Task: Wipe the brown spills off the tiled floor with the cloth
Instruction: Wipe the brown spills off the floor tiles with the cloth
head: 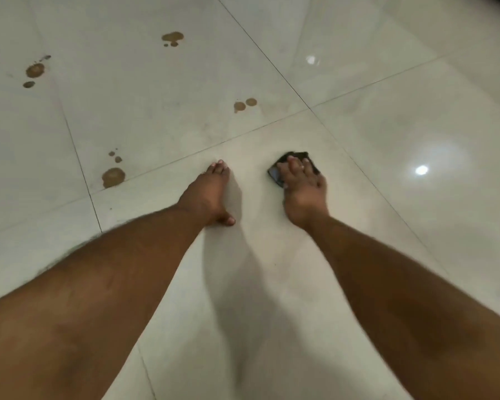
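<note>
My right hand (302, 189) presses flat on a small dark cloth (298, 158) lying on the glossy white tiled floor (387, 140). My left hand (211, 194) rests flat on the floor to the left of the cloth, fingers straight, holding nothing. Several brown spills mark the tile beyond and to the left. One spill (113, 176) lies left of my left hand. A pair of drops (244, 104) sits above the hands. Another spill (173, 38) and a far-left spill (34, 71) lie farther away.
Dark grout lines (272, 64) cross the floor between large tiles. Bright ceiling-light reflections (421, 170) shine on the tiles at right. Both my bare forearms reach in from the bottom of the view.
</note>
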